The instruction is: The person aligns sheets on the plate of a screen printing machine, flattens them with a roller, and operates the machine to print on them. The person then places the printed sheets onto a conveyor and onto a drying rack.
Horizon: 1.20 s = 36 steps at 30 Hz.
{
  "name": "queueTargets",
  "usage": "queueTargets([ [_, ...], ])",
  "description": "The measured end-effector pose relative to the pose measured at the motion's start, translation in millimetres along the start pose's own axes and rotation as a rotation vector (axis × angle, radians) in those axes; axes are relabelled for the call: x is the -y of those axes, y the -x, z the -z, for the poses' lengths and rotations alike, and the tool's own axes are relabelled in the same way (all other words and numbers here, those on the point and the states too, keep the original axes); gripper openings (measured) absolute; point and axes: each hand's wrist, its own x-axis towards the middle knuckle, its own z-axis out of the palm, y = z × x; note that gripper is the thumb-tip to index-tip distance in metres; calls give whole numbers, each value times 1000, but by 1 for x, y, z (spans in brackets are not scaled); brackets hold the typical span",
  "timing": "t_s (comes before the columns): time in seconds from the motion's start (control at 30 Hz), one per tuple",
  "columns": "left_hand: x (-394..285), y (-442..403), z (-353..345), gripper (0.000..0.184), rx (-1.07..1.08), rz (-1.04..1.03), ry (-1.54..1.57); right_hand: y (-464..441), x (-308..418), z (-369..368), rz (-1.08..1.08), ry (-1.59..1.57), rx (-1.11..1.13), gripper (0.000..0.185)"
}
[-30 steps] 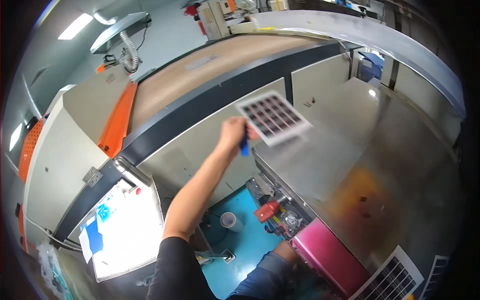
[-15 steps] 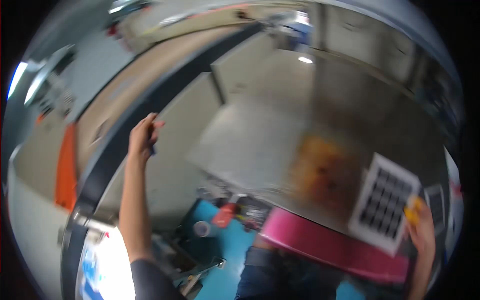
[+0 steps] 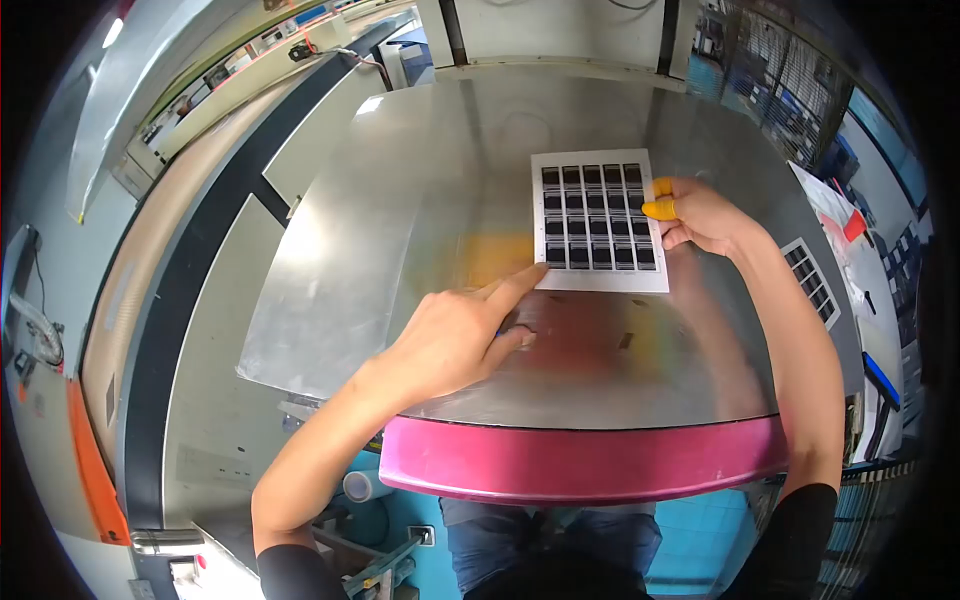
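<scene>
A white sheet (image 3: 602, 281) with a grid of black rectangles is over the steel tabletop (image 3: 350, 270). My right hand (image 3: 705, 215) pinches its right edge, with yellow covers on the thumb and a fingertip. The index finger of my left hand (image 3: 450, 335) stretches to the sheet's lower left corner and touches it. The other left fingers curl in, and a small bit of blue shows between them; what it belongs to is hidden. Whether the sheet lies fully flat on the metal I cannot tell.
A pink rounded panel (image 3: 580, 462) runs along the table's front edge, close to my lap. At the right edge lies another gridded sheet (image 3: 811, 283), near papers and a blue-and-black tool (image 3: 881, 382). A grey machine side with a dark band (image 3: 190, 290) stands left.
The sheet has moved from low at the right to over the tabletop in front of me. My left hand has come from the far left to its corner. The view has turned and sharpened.
</scene>
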Motion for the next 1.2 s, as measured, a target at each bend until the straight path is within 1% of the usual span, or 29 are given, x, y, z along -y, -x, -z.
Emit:
queueTargets([
  [0.07, 1, -1, 2, 56, -11, -21, -41, 1, 6, -3, 4, 18, 6, 22],
  [0.17, 6, -1, -5, 56, -71, -69, -70, 7, 3, -3, 69, 295, -100, 27],
  [0.2, 7, -1, -8, 56, -100, -87, -74, 17, -4, -7, 128, 363, -180, 37],
  [0.27, 6, -2, -10, 55, -110, -73, -63, 42, -14, -8, 310, 710, -342, 34],
  [0.33, 5, -3, -10, 53, -100, -52, -51, 72, -14, -16, 368, 816, -372, 33],
  [0.37, 5, -4, -8, 53, -84, -39, -43, 85, -12, -23, 333, 747, -323, 33],
  [0.4, 5, -6, -8, 52, -66, -30, -33, 88, -23, -26, 719, 858, -328, 31],
  [0.43, 6, -7, -10, 52, -77, -48, -21, 98, -25, -28, 697, 921, -245, 33],
  [0.5, 8, -9, -12, 52, -102, -79, 0, 108, -31, -39, 699, 943, -190, 34],
  [0.6, 7, -8, -9, 52, -128, -98, -43, 116, -27, -44, 728, 1075, -52, 37],
  [0.8, 4, -10, -5, 51, -75, -119, -136, 127, -33, -47, 743, 1090, -32, 38],
  [0.9, 6, -9, -7, 50, -96, -163, -167, 127, -34, -48, 732, 1100, -30, 38],
  [1.0, 5, -8, -7, 50, -97, -160, -174, 129, -32, -49, 710, 1129, -27, 38],
  [1.1, 3, -10, -3, 51, -69, -110, -106, 127, -31, -48, 724, 1149, -24, 37],
  [1.2, 4, -12, -3, 52, -103, -135, -84, 127, -28, -50, 722, 1112, -51, 37],
])
